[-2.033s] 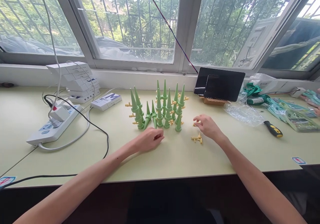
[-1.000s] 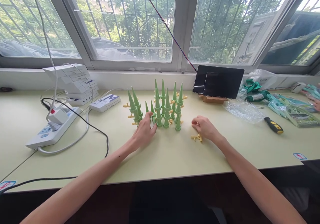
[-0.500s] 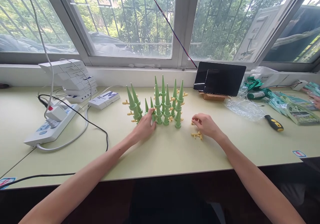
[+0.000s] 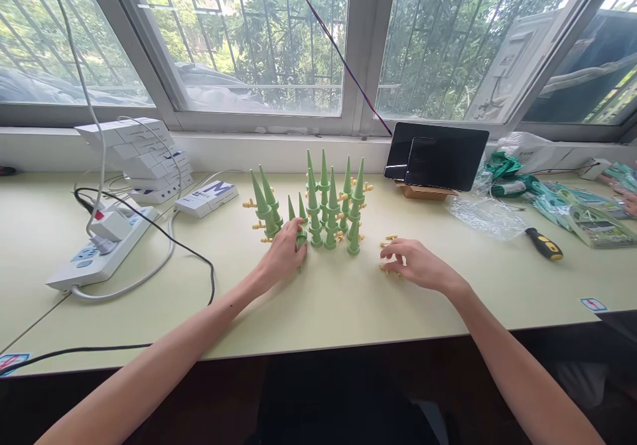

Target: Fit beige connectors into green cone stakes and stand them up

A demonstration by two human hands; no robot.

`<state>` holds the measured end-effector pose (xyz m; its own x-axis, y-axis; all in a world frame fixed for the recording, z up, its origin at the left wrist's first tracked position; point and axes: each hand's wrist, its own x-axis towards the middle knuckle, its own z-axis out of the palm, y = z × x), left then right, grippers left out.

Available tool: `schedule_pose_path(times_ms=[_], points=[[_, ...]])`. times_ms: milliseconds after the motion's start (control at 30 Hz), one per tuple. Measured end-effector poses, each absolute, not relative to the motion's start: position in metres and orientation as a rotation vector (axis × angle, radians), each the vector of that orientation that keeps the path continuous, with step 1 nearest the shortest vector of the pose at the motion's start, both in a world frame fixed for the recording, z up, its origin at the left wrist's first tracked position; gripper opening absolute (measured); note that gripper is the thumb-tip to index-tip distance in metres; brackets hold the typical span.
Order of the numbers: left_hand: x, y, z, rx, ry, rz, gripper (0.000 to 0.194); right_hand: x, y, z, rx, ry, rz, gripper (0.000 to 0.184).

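My left hand (image 4: 283,254) is closed around a green cone-shaped spike (image 4: 301,238), at the left front of a cluster of similar spikes. Most of that spike is covered by the fingers; a thin end shows below them. Several green spikes (image 4: 332,209) stand upright, points up, in stacks, with small yellow valve-like fittings (image 4: 368,187) sticking out of their sides. To the right, my right hand (image 4: 415,262) hovers low over loose yellow fittings (image 4: 391,239), thumb and fingers apart. Nothing shows between its fingers, and it partly hides the nearer fittings.
At left are a power strip (image 4: 107,249) with cables, a stack of white boxes (image 4: 137,156) and a single box (image 4: 208,197). Behind stands a dark tablet (image 4: 438,156) on a brown box. A screwdriver (image 4: 545,244), clear plastic and green packets (image 4: 592,213) lie right, near another person's hand (image 4: 630,199).
My right hand has shifted from the farther yellow fittings toward the nearer ones, and its fingers have spread. My left hand has moved slightly, tilting the green spike.
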<state>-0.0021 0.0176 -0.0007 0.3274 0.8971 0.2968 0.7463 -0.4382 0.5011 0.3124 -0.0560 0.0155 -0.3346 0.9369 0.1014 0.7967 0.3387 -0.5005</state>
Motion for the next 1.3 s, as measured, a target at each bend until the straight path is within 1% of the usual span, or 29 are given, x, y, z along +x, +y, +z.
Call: schedule_pose_path(times_ms=[133, 367, 533, 700, 800, 967, 1133, 1300], points=[[-0.002, 0.016, 0.001, 2.339, 1.505, 0.772, 0.038, 0.309, -0.06, 0.016, -1.548, -2.279, 0.529, 0.012], [-0.006, 0.014, 0.003, 2.319, 1.503, 0.78, 0.025, 0.303, -0.059, 0.013, -1.54, -2.315, 0.436, 0.013], [-0.006, 0.012, 0.007, 2.363, 1.456, 0.697, 0.019, 0.296, -0.063, 0.014, -1.572, -2.343, 0.422, 0.014], [-0.003, 0.008, 0.013, 2.338, 1.402, 0.691, 0.019, 0.287, -0.066, 0.012, -1.605, -2.395, 0.375, 0.014], [-0.001, 0.004, 0.018, 2.262, 1.272, 0.707, 0.019, 0.282, -0.067, 0.011, -1.59, -2.424, 0.335, 0.017], [0.001, 0.0, 0.021, 2.008, 1.061, 0.588, 0.024, 0.274, -0.065, 0.01, -1.522, -2.44, 0.297, 0.021], [0.002, -0.001, 0.019, 1.904, 0.988, 0.58, 0.029, 0.27, -0.061, 0.007, -1.48, -2.413, 0.248, 0.022], [0.005, -0.003, 0.023, 1.798, 0.954, 0.596, 0.032, 0.262, -0.061, 0.012, -1.32, -2.289, 0.364, 0.022]])
